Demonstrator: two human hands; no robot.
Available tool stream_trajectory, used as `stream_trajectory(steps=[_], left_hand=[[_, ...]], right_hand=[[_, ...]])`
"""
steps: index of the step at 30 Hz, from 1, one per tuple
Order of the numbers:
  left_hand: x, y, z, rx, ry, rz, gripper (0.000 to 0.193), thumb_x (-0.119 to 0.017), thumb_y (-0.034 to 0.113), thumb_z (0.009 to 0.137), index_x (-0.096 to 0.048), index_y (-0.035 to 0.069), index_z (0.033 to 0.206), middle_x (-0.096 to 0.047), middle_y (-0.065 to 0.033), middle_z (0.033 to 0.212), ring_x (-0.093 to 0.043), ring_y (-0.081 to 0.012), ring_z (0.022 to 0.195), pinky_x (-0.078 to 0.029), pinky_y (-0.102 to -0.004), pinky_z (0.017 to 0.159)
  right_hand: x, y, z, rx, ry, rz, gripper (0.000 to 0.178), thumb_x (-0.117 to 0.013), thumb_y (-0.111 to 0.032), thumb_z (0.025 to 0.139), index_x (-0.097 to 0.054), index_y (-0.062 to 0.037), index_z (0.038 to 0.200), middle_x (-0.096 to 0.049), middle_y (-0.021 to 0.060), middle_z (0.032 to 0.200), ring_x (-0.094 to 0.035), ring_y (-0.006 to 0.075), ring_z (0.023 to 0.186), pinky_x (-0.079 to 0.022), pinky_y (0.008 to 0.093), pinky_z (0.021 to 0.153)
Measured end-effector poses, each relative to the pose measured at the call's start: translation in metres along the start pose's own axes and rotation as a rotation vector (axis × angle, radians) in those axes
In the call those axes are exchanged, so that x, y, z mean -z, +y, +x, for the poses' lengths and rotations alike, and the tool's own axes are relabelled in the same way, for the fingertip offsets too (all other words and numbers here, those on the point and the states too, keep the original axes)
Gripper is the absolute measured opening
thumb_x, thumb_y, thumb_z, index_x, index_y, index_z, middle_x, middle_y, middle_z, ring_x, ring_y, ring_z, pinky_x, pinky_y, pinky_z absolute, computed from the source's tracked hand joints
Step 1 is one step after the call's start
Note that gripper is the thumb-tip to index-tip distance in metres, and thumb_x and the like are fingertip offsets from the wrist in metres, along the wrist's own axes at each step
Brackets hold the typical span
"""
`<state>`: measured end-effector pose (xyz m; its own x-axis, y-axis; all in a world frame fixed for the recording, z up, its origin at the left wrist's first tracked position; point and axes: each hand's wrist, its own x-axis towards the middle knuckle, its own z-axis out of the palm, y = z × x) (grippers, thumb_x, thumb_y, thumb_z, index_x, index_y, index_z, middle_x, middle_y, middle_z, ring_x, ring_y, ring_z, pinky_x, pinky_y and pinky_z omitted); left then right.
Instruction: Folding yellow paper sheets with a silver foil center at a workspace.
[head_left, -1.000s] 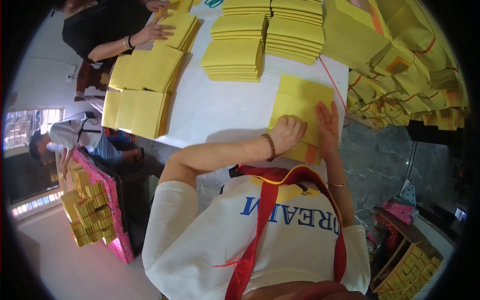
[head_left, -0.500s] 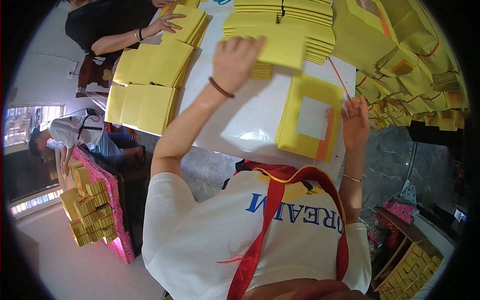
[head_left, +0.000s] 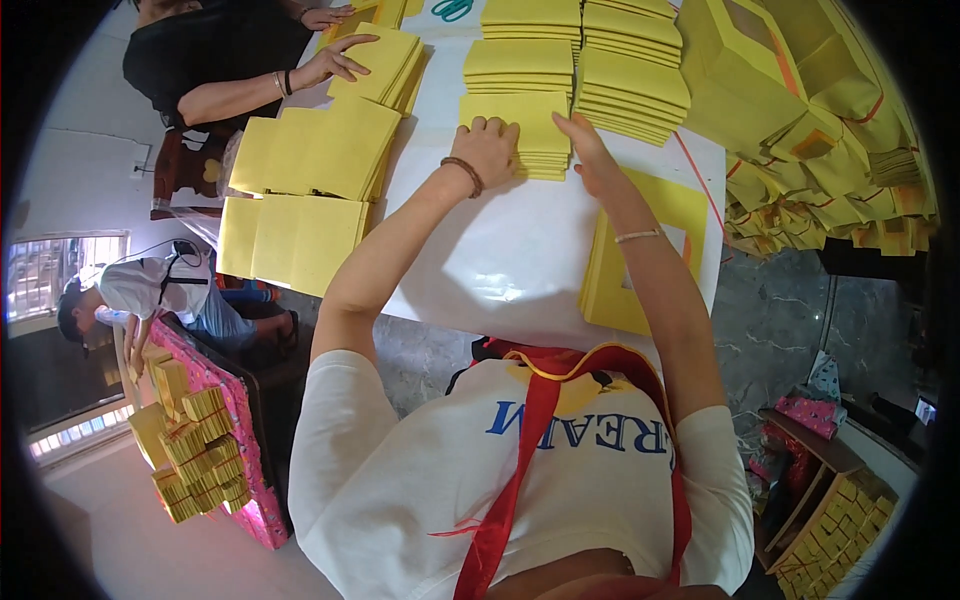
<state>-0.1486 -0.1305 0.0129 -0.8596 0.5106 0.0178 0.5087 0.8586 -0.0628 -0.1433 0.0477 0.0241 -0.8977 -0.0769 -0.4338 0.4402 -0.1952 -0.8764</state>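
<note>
Shifting from beside the flat pile, right hand is flanking the right end of the yellow stack, thumb and fingers parted. Left hand is curling over its left end, pinch unclear. Stack is lying between both on the white surface, long axis running left-right.

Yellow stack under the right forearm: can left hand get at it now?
Probably yes, at its left edge: white tabletop separates the left hand, on a yellow pile, from the yellow stack. The right forearm crosses over it, partly blocking the top.
</note>
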Motion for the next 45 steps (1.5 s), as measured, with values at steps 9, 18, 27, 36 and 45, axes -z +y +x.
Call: stream_trajectory(steps=[9,18,27,36,45], left_hand=[[-0.07,-0.053,-0.007,0.581,0.13,-0.85,0.079,-0.062,0.046,0.074,-0.033,-0.003,0.129,-0.048,-0.0226,0.12,-0.049,-0.0377,0.107,-0.041,-0.0441,0.088],[-0.051,-0.056,0.001,0.744,-0.047,-1.845,0.072,-0.075,0.023,0.069,-0.037,-0.01,0.119,-0.055,-0.0204,0.11,-0.062,-0.0216,0.089,-0.052,-0.0326,0.071],[-0.059,-0.039,-0.027,0.497,-0.028,-2.126,0.062,-0.071,0.002,0.068,-0.038,-0.006,0.119,-0.054,-0.0151,0.11,-0.058,-0.0219,0.097,-0.051,-0.0356,0.082],[-0.053,-0.023,-0.102,0.31,0.369,-1.72,0.086,-0.071,-0.006,0.063,-0.023,0.008,0.132,-0.045,-0.0078,0.123,-0.045,-0.0204,0.114,-0.039,-0.0336,0.096],[-0.04,-0.014,-0.111,0.55,0.141,-1.506,0.057,-0.074,0.003,0.067,-0.05,0.003,0.119,-0.057,-0.0065,0.109,-0.051,-0.0125,0.096,-0.045,-0.0279,0.077]], right_hand=[[-0.011,0.047,0.042,0.121,0.194,-0.108,0.062,-0.061,-0.014,0.076,-0.035,-0.0034,0.132,-0.051,0.0112,0.119,-0.05,0.0215,0.105,-0.04,0.0326,0.088],[-0.002,0.024,0.021,-0.042,0.132,-0.027,0.061,-0.062,-0.009,0.079,-0.035,-0.0057,0.133,-0.053,0.0104,0.115,-0.053,0.0191,0.101,-0.043,0.0316,0.084],[0.021,0.033,0.026,0.052,-0.214,-0.184,0.088,-0.073,-0.012,0.068,-0.022,-0.0072,0.139,-0.044,0.0099,0.128,-0.044,0.0213,0.116,-0.038,0.0355,0.095],[0.008,0.046,0.016,0.323,-0.55,-0.422,0.112,-0.079,-0.008,0.061,-0.002,-0.0064,0.141,-0.033,0.0106,0.135,-0.034,0.0241,0.124,-0.029,0.0337,0.104],[0.012,0.055,0.034,0.863,-0.307,-1.026,0.089,-0.08,-0.02,0.061,-0.027,-0.0004,0.13,-0.044,0.0144,0.125,-0.049,0.0301,0.109,-0.041,0.0355,0.093]])
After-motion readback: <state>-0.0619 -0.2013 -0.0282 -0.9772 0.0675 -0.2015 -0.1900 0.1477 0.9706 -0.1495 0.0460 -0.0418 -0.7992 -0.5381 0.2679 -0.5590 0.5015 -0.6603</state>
